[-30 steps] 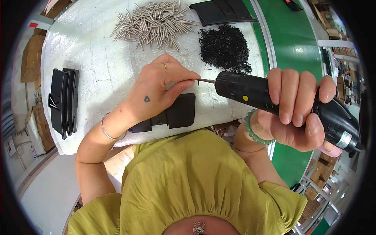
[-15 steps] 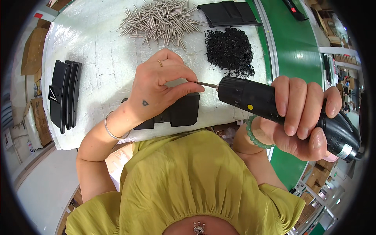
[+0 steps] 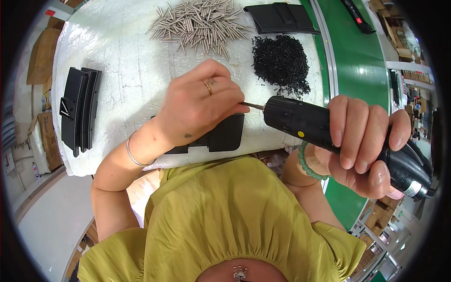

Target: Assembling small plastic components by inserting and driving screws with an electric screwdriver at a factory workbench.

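My right hand (image 3: pixel 364 141) is wrapped round a black electric screwdriver (image 3: pixel 300 117), held nearly level with its bit (image 3: pixel 254 106) pointing left. At the bit's tip my left hand (image 3: pixel 199 105) is closed, thumb and forefinger pinched together. Whatever small thing lies between those fingertips is hidden. Below the left hand, a black plastic part (image 3: pixel 230 134) rests near the table's front edge, partly covered by the hand and wrist. Beyond the bit lies a heap of small black screws (image 3: pixel 280 63).
A pile of silvery metal pins (image 3: pixel 199 28) lies at the back of the white-covered table (image 3: pixel 122 61). Black curved parts (image 3: pixel 80 113) stand side by side at the left. Another black part (image 3: pixel 282 19) sits at the back right. A green surface (image 3: pixel 357 70) runs along the right.
My left hand has rolled over, its fingers now curled closer round the tip of the bit. The screwdriver stays at the tip in my right hand. The whole view has shifted slightly.
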`<state>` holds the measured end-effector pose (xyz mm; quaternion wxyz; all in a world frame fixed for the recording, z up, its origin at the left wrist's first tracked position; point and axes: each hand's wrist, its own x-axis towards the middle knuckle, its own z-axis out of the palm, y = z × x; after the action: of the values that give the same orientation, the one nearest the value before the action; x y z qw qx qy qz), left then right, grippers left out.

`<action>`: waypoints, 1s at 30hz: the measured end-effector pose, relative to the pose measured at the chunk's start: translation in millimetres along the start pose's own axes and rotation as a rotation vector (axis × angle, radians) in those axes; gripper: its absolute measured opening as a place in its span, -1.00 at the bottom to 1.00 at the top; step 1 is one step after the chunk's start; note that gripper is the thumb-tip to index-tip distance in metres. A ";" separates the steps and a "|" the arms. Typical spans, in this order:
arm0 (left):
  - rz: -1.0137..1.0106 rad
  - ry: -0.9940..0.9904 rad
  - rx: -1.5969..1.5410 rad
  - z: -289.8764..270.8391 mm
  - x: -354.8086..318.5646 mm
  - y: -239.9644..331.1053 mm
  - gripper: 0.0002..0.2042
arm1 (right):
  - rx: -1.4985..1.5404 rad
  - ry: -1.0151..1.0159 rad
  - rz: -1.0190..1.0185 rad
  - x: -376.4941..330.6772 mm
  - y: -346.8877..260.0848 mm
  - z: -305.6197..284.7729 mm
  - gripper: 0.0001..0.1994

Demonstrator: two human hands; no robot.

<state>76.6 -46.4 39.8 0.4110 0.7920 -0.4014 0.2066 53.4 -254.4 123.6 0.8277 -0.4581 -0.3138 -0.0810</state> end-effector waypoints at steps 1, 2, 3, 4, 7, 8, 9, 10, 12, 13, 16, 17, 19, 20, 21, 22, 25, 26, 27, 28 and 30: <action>0.066 0.002 0.064 1.0 -0.5 0.1 -0.78 | -0.028 -0.050 0.034 0.4 -1.1 -2.3 -0.72; 0.065 0.004 0.068 1.8 -1.9 -0.1 -0.78 | -0.055 -0.100 0.068 0.7 -1.3 -3.6 -0.72; 0.080 0.004 0.110 2.6 -3.7 -0.2 -0.80 | -0.053 -0.102 0.067 -0.2 1.9 -2.0 -0.72; 0.096 0.003 0.145 4.0 -4.2 0.4 -0.81 | -0.077 -0.109 0.025 -3.1 6.0 1.1 -0.72; 0.088 -0.097 0.207 3.4 -4.3 3.1 -0.82 | -0.177 -0.303 -0.052 -2.2 12.6 -3.0 -0.69; 0.086 -0.097 0.210 2.7 -4.9 1.6 -0.82 | -0.181 -0.285 -0.057 -4.5 13.3 -1.2 -0.69; 0.048 -0.093 0.171 2.2 -5.6 -1.0 -0.82 | -0.185 -0.266 -0.061 -6.9 13.2 0.7 -0.69; 0.011 -0.090 0.130 2.4 -5.9 -2.4 -0.82 | -0.184 -0.266 -0.061 -8.0 13.4 1.1 -0.69; 0.025 -0.105 0.150 3.3 -5.5 -1.8 -0.83 | -0.182 -0.137 -0.044 -9.8 13.8 1.6 -0.69; 0.042 -0.120 0.169 4.0 -3.7 -2.1 -0.83 | -0.184 -0.136 -0.046 -10.7 14.2 2.3 -0.69; -0.048 -0.144 0.012 4.8 13.5 -4.1 -0.88 | -0.207 -0.080 -0.030 -14.3 20.0 -0.3 -0.69; -0.054 -0.139 0.021 2.2 14.5 -12.9 -0.88 | -0.185 -0.130 0.003 -13.8 23.2 -6.0 -0.69; -0.023 -0.239 0.217 -4.2 19.9 -45.6 -0.90 | -0.121 -0.029 0.004 -13.9 26.2 -3.3 -0.68; -0.019 -0.236 0.215 -2.9 24.6 -59.7 -0.90 | -0.120 -0.020 -0.006 -14.8 25.0 -6.5 -0.69; 0.038 -0.349 0.309 -1.1 28.4 -72.7 -0.90 | -0.124 -0.022 -0.008 -15.3 22.7 -7.2 -0.69; 0.095 -0.465 0.404 -0.7 33.5 -79.0 -0.89 | -0.106 -0.001 -0.014 -15.7 21.1 -7.3 -0.68; 0.120 -0.556 0.414 2.7 44.1 -85.5 -0.92 | -0.101 0.011 -0.038 -16.8 19.8 -9.9 -0.68; 0.124 -0.554 0.413 2.6 46.0 -85.4 -0.92 | -0.116 0.015 -0.033 -17.7 18.7 -10.6 -0.68; 0.153 -0.532 0.430 2.1 47.2 -85.3 -0.94 | -0.129 0.019 -0.027 -18.1 18.1 -11.1 -0.67; 0.178 -0.511 0.449 0.9 46.8 -85.1 -0.95 | -0.129 0.017 -0.027 -18.2 18.5 -11.0 -0.67; 0.167 -0.487 0.434 -0.4 41.0 -89.2 -0.95 | -0.123 0.028 -0.036 -18.2 19.7 -10.6 -0.68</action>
<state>172.8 -34.9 23.7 0.1066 0.8514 -0.4982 0.1248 52.1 -254.6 94.8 0.8007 -0.5012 -0.3050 -0.1213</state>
